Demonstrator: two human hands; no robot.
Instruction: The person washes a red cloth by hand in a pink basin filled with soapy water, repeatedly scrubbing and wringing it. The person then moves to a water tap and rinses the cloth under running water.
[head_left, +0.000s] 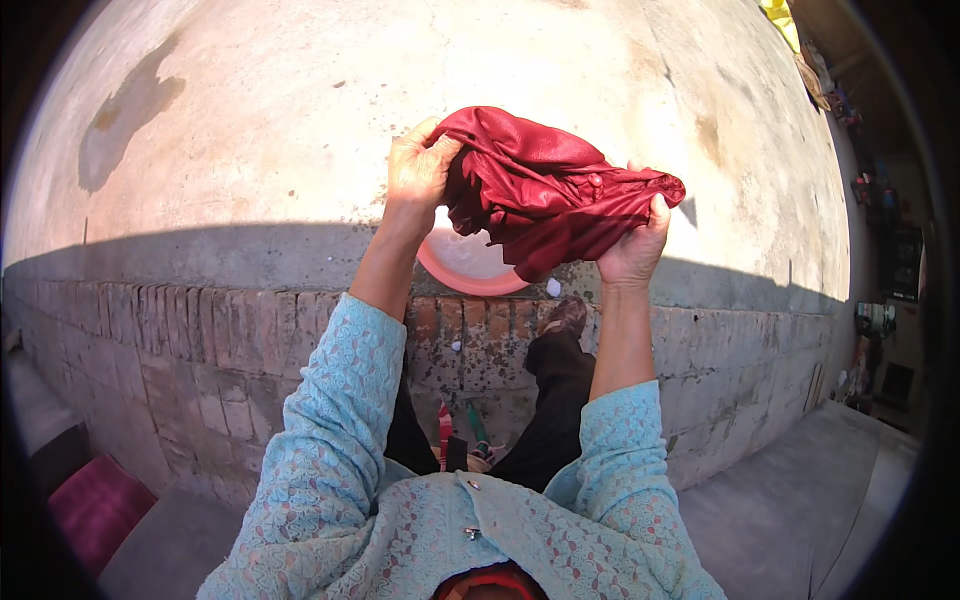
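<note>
A dark red garment (540, 190) with small buttons is stretched between my two hands, its cloth bunched and hanging in folds. My left hand (418, 168) pinches its upper left end, thumb over the cloth. At the lower right, my right hand (638, 245) grips the other end, with some fingers hidden behind the fabric. Beneath the garment stands a pink basin (478, 284), partly covered from view; pale, whitish contents show inside it.
The basin rests on a sunlit concrete surface (300, 120) by a brick edge (235, 325). A small white piece (553, 288) lies beside the basin. My shoe (566, 316) is on the bricks. A maroon item (100, 510) is at lower left, and assorted objects line the far right.
</note>
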